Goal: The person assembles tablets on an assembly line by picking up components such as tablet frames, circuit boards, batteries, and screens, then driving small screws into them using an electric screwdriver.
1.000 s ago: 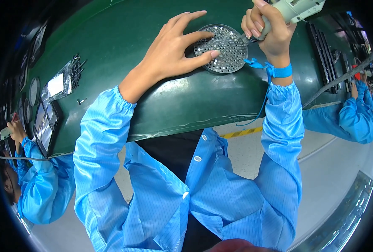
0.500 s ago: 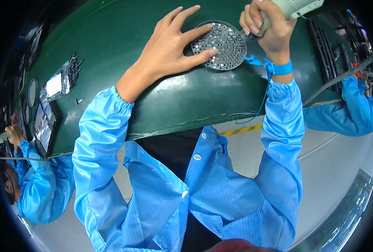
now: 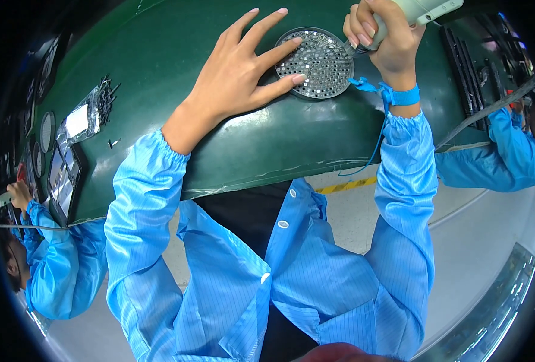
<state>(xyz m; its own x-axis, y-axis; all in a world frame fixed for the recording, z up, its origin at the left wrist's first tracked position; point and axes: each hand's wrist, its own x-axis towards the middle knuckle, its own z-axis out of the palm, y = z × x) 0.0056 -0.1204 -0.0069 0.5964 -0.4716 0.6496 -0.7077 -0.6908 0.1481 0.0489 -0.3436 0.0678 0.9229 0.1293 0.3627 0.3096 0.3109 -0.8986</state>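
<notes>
A round metal tray (image 3: 324, 98) with a grid of small holes lies on the green table. Many of its holes hold tiny shiny parts, too small to name. My left hand (image 3: 231, 75) is spread flat, its thumb and index fingertips resting over the tray's left part. An electric screwdriver (image 3: 427, 8), pale grey-green, is wrapped in the fingers of my right hand (image 3: 394, 39). The driver's narrow tip end points left at the tray's right rim; whether it touches cannot be made out. A blue strap (image 3: 403, 96) with a cord circles my right wrist.
To the left lie a clear bag (image 3: 81, 120), a pile of small dark parts (image 3: 106, 102), a loose small part (image 3: 114, 143) and a black-framed panel (image 3: 65, 178). Dark strips (image 3: 460, 72) stand at right. Co-workers in blue sleeves (image 3: 62, 265) sit at both sides.
My left hand has slid slightly left, its fingertips now closer to the tray's left edge. The tray has shifted up very slightly. My right hand and the screwdriver have hardly moved.
</notes>
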